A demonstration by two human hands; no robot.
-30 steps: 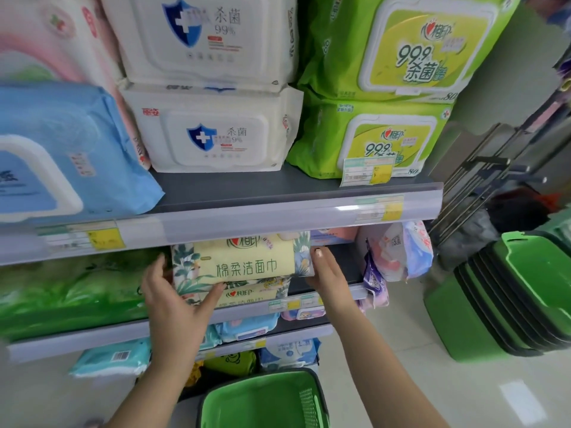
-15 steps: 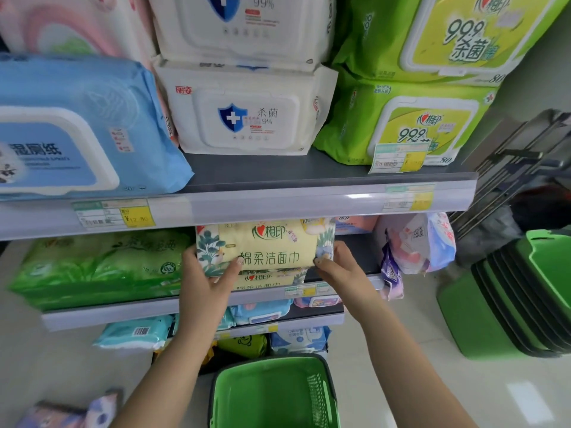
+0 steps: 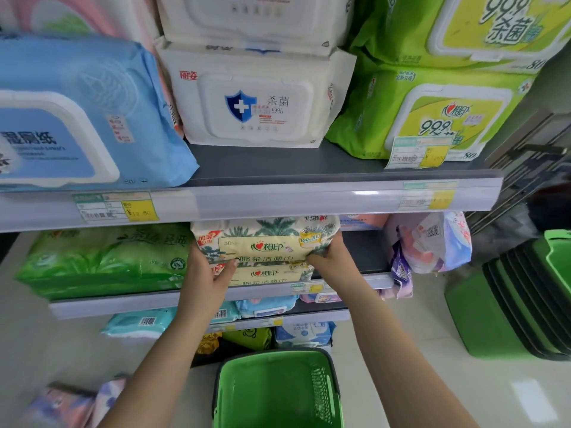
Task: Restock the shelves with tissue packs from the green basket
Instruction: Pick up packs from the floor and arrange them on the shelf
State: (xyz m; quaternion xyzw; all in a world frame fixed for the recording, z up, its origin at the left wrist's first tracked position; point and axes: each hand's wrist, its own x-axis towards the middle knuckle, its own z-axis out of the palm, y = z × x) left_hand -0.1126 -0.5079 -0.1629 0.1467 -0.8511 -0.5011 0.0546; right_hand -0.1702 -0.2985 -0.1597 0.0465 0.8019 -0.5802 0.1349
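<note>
Soft, even daylight-like light fills the scene, bright on the upper packs. A white glare streak sits on the clear plastic price rail (image 3: 364,193), and a pale reflection patch lies on the glossy tiled floor (image 3: 531,400). Beneath the grey metal upper shelf (image 3: 278,163) shadow deepens. Wide-angle distortion bends the edges; the lower left corner is smeared with blur.

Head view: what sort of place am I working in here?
Most likely a shop aisle: price tags clipped to the shelf edges, rows of packaged wipes, and stacked baskets on the floor. Both hands hold a tissue pack.
</note>
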